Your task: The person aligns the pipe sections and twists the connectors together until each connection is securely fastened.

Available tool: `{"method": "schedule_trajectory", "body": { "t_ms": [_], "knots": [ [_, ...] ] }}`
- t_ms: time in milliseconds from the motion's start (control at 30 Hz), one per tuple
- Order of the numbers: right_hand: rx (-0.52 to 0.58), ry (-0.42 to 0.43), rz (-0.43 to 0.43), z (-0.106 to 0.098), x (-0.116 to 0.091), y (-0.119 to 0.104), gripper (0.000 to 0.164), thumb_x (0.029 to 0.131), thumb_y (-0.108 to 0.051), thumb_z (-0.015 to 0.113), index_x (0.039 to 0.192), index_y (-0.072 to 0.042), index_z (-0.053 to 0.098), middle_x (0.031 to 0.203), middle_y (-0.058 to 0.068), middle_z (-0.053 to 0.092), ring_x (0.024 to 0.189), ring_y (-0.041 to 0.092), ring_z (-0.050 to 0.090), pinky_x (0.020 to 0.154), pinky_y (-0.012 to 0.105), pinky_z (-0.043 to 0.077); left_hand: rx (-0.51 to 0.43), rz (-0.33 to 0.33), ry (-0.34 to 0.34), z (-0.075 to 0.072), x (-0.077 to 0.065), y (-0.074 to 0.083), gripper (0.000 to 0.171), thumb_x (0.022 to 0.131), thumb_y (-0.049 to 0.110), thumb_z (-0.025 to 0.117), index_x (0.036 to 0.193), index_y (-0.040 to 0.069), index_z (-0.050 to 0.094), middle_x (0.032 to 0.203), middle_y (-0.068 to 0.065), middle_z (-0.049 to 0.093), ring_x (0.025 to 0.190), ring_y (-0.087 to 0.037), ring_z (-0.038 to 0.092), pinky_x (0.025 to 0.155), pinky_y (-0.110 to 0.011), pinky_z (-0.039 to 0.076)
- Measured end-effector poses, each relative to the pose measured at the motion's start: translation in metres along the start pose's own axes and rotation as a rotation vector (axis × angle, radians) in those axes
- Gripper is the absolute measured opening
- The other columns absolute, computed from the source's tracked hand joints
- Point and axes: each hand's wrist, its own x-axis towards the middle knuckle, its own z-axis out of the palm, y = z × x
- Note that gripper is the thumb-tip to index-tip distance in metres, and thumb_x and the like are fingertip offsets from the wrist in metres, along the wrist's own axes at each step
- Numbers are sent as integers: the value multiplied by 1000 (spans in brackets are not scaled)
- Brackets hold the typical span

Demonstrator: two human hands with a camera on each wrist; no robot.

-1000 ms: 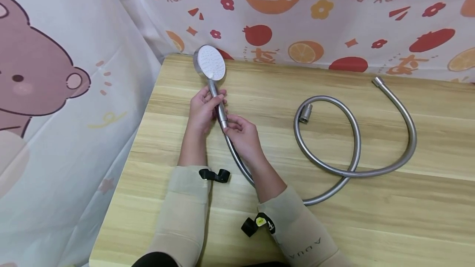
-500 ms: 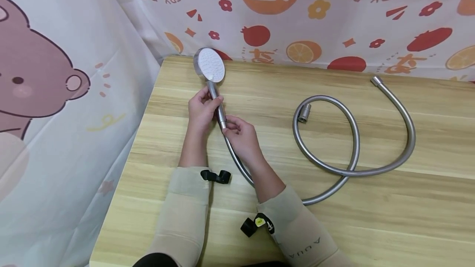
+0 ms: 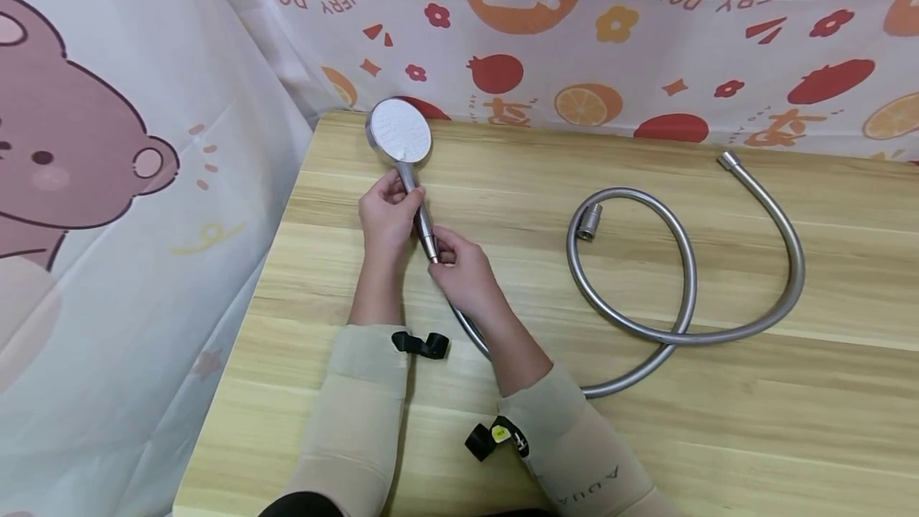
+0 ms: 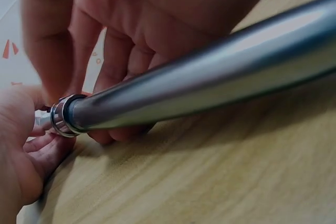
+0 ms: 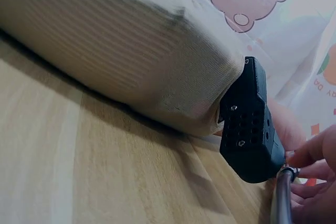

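Observation:
In the head view my left hand (image 3: pixel 386 218) grips the handle (image 3: pixel 424 222) of a chrome handheld shower head (image 3: pixel 399 131), its round white spray face turned up. Just below, my right hand (image 3: pixel 463 270) pinches with thumb and fingers at the handle's lower end, where a silver shower hose (image 3: pixel 470 332) meets it. A small copper-coloured band shows at that joint. In the left wrist view the hose (image 4: pixel 184 80) runs under the right hand (image 4: pixel 147 14) to chrome rings (image 4: pixel 65 115), with the left hand (image 4: pixel 13 156) beyond. The right wrist view shows the right-hand fingers (image 5: pixel 317 182) beside the hose.
The hose loops across the wooden table (image 3: pixel 718 429), its other end fitting (image 3: pixel 728 159) lying at the back right. Inside the loop lies a short ribbed metal connector (image 3: pixel 590 222). Printed curtains (image 3: pixel 546 62) hang behind and to the left. Black wrist cameras (image 3: pixel 422 345) are strapped on both sleeves.
My right hand has slid slightly down from the handle's end, and a copper-coloured band now shows there. The shower head has shifted a little left and down with my left hand.

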Motion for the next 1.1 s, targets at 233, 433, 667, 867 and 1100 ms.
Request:
{"method": "schedule_trajectory", "body": {
  "t_ms": [233, 433, 667, 867, 1100],
  "knots": [
    [-74, -76, 49, 0, -6, -10, 57, 88, -9, 59, 144, -20, 52, 122, 5, 67, 105, 17, 59, 84, 29, 50, 66, 10, 60, -2, 1, -3, 51, 84, 11, 74, 132, 3, 60, 116, -18, 70, 92, -12, 67, 82, -19, 57],
    [-114, -113, 76, -3, -11, -16, 58, 90, -15, 57, 147, -20, 47, 132, 5, 64, 103, 19, 56, 83, 29, 48, 159, 49, 57, -3, 0, -2, 50, 86, 14, 72, 133, 3, 59, 114, -14, 72, 94, -12, 68, 82, -20, 58],
    [-180, -106, 31, -14, -17, -12, 55, 91, -18, 57, 145, -23, 50, 137, 9, 60, 125, 21, 54, 101, 40, 48, 229, 63, 43, -4, -2, 1, 50, 87, 15, 72, 135, 6, 58, 117, -14, 71, 98, -15, 68, 85, -22, 58],
    [-188, -100, 32, -25, -21, -5, 55, 92, -21, 57, 147, -20, 47, 141, 12, 56, 132, 25, 51, 108, 44, 46, 218, 64, 36, -6, 0, -3, 51, 88, 15, 73, 135, 5, 57, 121, -15, 69, 101, -17, 68, 88, -22, 58],
    [-189, -88, 55, -35, -28, -3, 52, 94, -22, 56, 146, -24, 49, 142, 6, 55, 131, 22, 51, 110, 45, 44, 213, 64, 37, -5, 1, -5, 49, 87, 15, 73, 133, 5, 59, 121, -14, 69, 96, -13, 66, 84, -19, 57]
  ]
}}
